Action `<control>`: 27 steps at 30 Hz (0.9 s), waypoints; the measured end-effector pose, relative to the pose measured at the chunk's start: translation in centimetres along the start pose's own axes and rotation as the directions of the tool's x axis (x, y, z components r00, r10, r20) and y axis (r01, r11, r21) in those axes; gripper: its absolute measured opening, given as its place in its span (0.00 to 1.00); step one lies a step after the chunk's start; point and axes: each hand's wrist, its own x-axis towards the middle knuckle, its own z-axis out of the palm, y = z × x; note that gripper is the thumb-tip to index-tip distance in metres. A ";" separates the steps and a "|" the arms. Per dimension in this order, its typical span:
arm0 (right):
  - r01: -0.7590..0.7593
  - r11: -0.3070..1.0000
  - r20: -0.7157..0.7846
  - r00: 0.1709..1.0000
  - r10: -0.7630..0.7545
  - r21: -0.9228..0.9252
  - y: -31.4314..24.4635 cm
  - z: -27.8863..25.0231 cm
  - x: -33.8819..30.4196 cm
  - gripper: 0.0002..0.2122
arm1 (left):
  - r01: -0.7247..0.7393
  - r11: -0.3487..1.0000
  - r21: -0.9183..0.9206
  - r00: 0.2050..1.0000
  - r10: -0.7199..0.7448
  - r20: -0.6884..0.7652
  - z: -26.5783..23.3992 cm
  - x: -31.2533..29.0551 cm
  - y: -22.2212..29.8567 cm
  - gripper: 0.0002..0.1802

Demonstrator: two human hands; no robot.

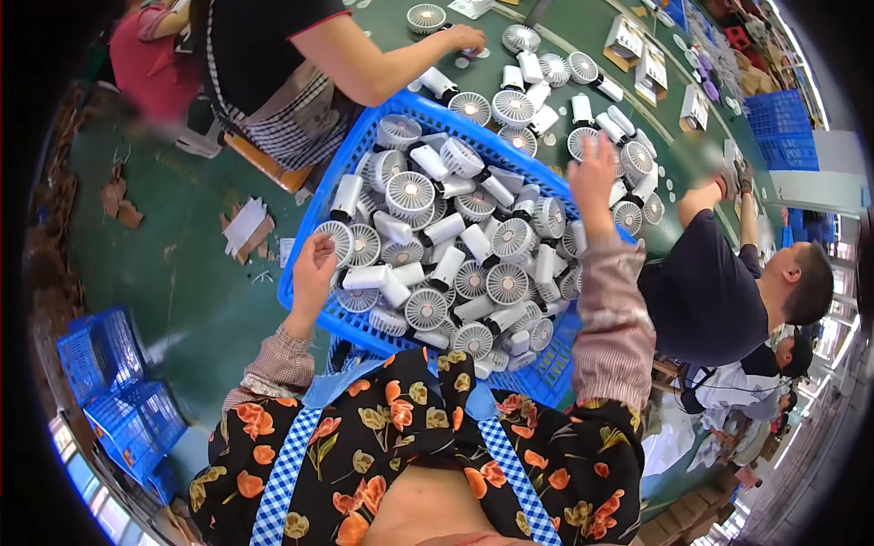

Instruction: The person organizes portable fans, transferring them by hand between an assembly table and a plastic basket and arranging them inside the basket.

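Observation:
A blue plastic basket full of white handheld fans stands in front of me. My left hand is at the basket's left side, its fingers closed on the edge of a round-headed fan. My right arm stretches across the basket's right side. Beyond the rim, my right hand has its fingers apart, over a white fan lying on the green table; whether the fingertips touch it is unclear. More fans lie in a loose group on the table there.
A co-worker's hand reaches over the table's far left. Another person in dark clothing works at the right. Small boxes stand on the green table. Blue crates and torn cardboard are on the floor at left.

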 end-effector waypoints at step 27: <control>0.549 0.706 0.559 0.444 -0.700 0.447 -18.8 2.3 -16.4 0.08 | -0.625 0.716 0.310 0.727 0.391 0.564 2.9 1.3 1.1 0.30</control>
